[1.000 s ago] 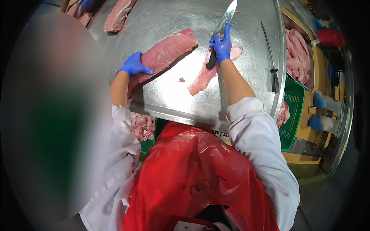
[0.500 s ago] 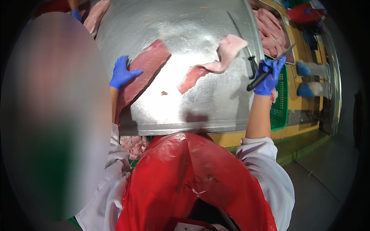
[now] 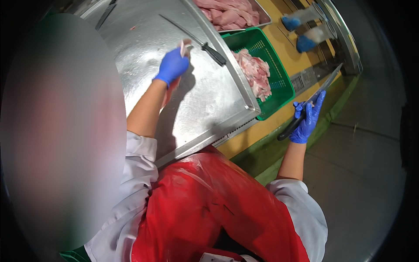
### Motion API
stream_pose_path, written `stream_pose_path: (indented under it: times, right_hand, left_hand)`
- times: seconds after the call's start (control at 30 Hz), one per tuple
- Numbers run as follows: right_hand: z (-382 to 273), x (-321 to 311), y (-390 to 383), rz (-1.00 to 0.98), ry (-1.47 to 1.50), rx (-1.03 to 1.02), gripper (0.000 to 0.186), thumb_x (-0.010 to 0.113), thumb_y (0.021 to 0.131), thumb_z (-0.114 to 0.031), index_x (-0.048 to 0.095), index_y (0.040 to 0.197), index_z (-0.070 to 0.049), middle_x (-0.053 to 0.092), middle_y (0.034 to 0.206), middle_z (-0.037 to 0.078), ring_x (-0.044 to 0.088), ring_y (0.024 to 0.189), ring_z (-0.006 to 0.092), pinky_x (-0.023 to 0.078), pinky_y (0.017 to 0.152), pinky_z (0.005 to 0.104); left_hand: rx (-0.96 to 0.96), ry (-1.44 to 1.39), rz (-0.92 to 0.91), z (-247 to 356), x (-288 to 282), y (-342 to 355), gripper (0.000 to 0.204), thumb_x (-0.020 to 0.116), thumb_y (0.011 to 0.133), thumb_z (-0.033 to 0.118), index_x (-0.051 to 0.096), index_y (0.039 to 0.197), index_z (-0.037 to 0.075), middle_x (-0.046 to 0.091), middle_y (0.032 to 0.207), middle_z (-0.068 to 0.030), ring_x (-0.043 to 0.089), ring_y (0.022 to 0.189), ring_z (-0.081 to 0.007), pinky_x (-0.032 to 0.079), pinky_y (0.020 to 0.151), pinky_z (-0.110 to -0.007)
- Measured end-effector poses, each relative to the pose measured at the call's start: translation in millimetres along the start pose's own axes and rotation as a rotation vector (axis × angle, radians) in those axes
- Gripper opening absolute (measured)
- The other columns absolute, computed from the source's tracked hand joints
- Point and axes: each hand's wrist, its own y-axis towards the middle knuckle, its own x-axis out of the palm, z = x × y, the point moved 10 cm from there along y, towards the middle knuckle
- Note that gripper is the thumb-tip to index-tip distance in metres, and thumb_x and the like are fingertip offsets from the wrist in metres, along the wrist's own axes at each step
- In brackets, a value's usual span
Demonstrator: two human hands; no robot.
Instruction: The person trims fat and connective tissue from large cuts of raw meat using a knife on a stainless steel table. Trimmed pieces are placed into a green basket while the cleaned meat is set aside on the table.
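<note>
My left hand (image 3: 173,65), in a blue glove, is closed on a pale strip of meat trim (image 3: 185,43) over the metal table. One end sticks out above the fingers; more pink meat hangs below the wrist, partly hidden by the arm. Off to the right, past the table edge, my right hand (image 3: 306,118), also gloved in blue, holds a knife (image 3: 328,81) by its black handle, blade pointing up and right. On the table beside my left hand lies a sharpening steel (image 3: 213,54) with a black handle.
Against the table's right edge stands a green basket (image 3: 279,65) holding meat trimmings (image 3: 255,75). Behind it is a metal tray with long pink meat pieces (image 3: 229,13). Another dark-handled knife (image 3: 106,15) lies at the far left. A blurred patch covers the left side.
My left hand has left the large meat piece and taken the trim strip. The view has turned right, bringing the basket closer to the middle. My right hand still holds the knife.
</note>
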Motion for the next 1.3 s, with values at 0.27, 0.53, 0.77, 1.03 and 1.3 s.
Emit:
stream_pose_path:
  times: [0.27, 0.53, 0.77, 1.03, 1.3]
  right_hand:
    - [-19, -71, 10, 0.14, -0.108, -0.017, 0.074, 0.053, 0.098, -0.003, 0.014, 0.16, -0.016, 0.051, 0.08, 0.005, 0.056, 0.061, 0.0148, 0.056, 0.072, 0.0351]
    - [38, -104, -7, 0.118, -0.281, 0.182, 0.05, 0.054, 0.097, 0.0, 0.033, 0.142, -0.008, 0.058, 0.089, 0.01, 0.061, 0.064, 0.0168, 0.055, 0.054, 0.0292]
    - [155, 57, -27, -0.347, -0.163, 0.469, 0.073, 0.058, 0.095, 0.001, 0.02, 0.155, -0.014, 0.06, 0.092, 0.009, 0.062, 0.067, 0.0151, 0.057, 0.056, 0.0311]
    - [278, 379, -123, -0.825, -0.131, 0.558, 0.067, 0.058, 0.093, 0.001, 0.025, 0.15, -0.01, 0.058, 0.089, 0.01, 0.056, 0.061, 0.0125, 0.051, 0.054, 0.0286]
    - [324, 403, -130, -0.691, -0.345, 0.51, 0.067, 0.061, 0.09, -0.006, 0.031, 0.149, -0.012, 0.066, 0.08, 0.01, 0.063, 0.057, 0.0149, 0.054, 0.049, 0.0308]
  left_hand:
    - [0.327, 0.156, -0.196, 262, 67, 45, 0.059, 0.071, 0.08, 0.043, 0.06, 0.109, -0.006, 0.065, 0.11, -0.0277, 0.064, 0.103, -0.0398, 0.05, 0.091, -0.045]
    - [-0.253, 0.48, -0.029, -104, -189, -193, 0.086, 0.084, 0.073, 0.039, 0.048, 0.14, -0.001, 0.051, 0.142, -0.022, 0.047, 0.134, -0.0332, 0.037, 0.113, -0.044]
    - [-0.857, 0.265, -0.025, -256, -262, -396, 0.117, 0.096, 0.05, 0.042, 0.04, 0.142, -0.004, 0.054, 0.138, -0.0238, 0.054, 0.127, -0.032, 0.044, 0.108, -0.042]
    - [-0.629, 1.078, 0.233, -87, -174, -343, 0.081, 0.081, 0.068, 0.044, 0.042, 0.128, 0.006, 0.05, 0.118, -0.0183, 0.05, 0.108, -0.038, 0.04, 0.085, -0.054]
    - [-0.691, 0.366, -0.09, -96, -181, -279, 0.083, 0.083, 0.063, 0.058, 0.061, 0.116, -0.002, 0.062, 0.111, -0.0209, 0.06, 0.106, -0.0365, 0.048, 0.09, -0.048]
